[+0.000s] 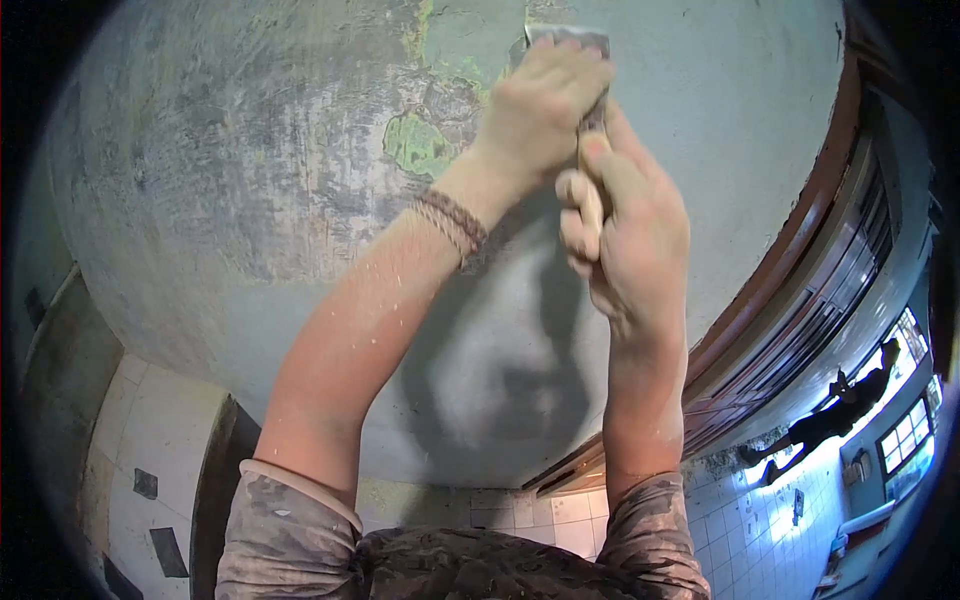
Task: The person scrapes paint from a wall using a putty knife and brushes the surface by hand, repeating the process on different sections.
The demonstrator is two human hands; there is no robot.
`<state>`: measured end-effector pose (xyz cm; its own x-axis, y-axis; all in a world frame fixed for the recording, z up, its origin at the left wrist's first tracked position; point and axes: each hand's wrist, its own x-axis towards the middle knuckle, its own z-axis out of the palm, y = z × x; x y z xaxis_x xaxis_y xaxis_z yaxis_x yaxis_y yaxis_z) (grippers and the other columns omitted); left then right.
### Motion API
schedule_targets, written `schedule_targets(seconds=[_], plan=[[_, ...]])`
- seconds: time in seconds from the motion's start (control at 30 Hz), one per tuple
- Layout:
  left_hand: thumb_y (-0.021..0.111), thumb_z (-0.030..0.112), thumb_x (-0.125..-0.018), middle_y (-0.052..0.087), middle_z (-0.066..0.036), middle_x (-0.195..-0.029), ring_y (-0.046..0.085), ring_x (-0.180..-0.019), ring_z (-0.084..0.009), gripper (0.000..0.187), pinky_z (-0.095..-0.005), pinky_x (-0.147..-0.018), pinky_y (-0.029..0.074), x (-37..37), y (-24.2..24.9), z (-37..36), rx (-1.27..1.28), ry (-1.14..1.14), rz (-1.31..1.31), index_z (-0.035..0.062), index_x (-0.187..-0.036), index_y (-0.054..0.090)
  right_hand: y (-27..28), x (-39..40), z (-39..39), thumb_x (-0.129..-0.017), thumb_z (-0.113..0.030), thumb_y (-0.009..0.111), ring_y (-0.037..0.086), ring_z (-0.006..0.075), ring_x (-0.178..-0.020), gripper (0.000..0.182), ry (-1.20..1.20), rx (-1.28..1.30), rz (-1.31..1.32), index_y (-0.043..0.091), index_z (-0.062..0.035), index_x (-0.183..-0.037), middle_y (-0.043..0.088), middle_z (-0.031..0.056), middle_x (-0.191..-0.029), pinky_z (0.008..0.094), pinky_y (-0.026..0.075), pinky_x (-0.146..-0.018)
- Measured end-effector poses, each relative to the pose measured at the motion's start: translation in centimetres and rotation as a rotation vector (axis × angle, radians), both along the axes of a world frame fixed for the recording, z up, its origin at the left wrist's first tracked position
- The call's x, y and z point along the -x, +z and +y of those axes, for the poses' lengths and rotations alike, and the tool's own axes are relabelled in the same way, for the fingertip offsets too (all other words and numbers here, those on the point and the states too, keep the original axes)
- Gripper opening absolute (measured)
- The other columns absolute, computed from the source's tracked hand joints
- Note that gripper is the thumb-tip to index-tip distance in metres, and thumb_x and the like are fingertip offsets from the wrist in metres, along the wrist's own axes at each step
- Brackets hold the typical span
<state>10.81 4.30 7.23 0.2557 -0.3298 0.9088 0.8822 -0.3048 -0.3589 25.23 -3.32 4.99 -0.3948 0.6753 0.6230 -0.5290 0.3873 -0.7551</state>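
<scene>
A scraper point(592, 200) with a pale handle and a wide metal blade is pressed flat against the wall point(740, 130), high in front of me. My right hand point(642, 228) is wrapped round its handle, thumb up along it. Closed over the neck and the back of the blade, my left hand point(545, 108) has its fingertips close to the blade's top edge. Around the blade the pale green paint is broken. To the left lies a scraped, mottled grey area point(290, 170), with a brighter green patch point(417, 145) near my left wrist.
On the right runs a brown-framed opening with bars point(800, 290). Beyond it, a person in dark clothes point(840, 412) is near bright windows. Tiled floor point(570, 520) shows below, and dark flat pieces point(168, 552) lie on pale tiles at lower left.
</scene>
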Motion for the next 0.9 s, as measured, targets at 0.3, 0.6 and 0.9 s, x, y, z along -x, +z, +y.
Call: schedule_targets(seconds=[0.3,0.6,0.9], plan=[[0.07,0.022,-0.078,0.072,-0.012,-0.115,0.068,-0.11,-0.0302,0.039,-0.0427,-0.099,0.053,-0.4,0.4,0.8,-0.034,0.007,-0.018,0.0102,-0.116,0.07,1.6,-1.6,-0.3,-0.101,-0.016,0.048,0.038,0.0027,-0.044,0.05,-0.096,-0.024,-0.162,0.045,-0.0029,-0.148,0.053,-0.0022,-0.069,0.0181,0.028,-0.037],[0.067,0.021,-0.08,0.071,-0.013,-0.115,0.068,-0.109,-0.0317,0.038,-0.0429,-0.096,0.054,-1.4,2.7,0.4,0.003,0.088,-0.02,0.0074,-0.116,0.068,4.5,-3.0,0.1,-0.1,-0.021,0.052,0.037,0.0018,-0.044,0.051,-0.186,-0.12,-0.25,0.046,-0.007,-0.149,0.052,-0.0026,-0.067,0.0172,0.027,-0.037],[0.066,0.01,-0.08,0.071,-0.018,-0.11,0.068,-0.11,-0.033,0.037,-0.041,-0.092,0.056,-2.9,0.3,0.8,-0.011,0.046,-0.081,0.0043,-0.117,0.067,5.6,-6.6,-0.2,-0.099,-0.024,0.054,0.031,0.0006,-0.043,0.053,-0.24,-0.232,-0.538,0.048,-0.0022,-0.146,0.049,-0.0044,-0.065,0.0188,0.023,-0.036]])
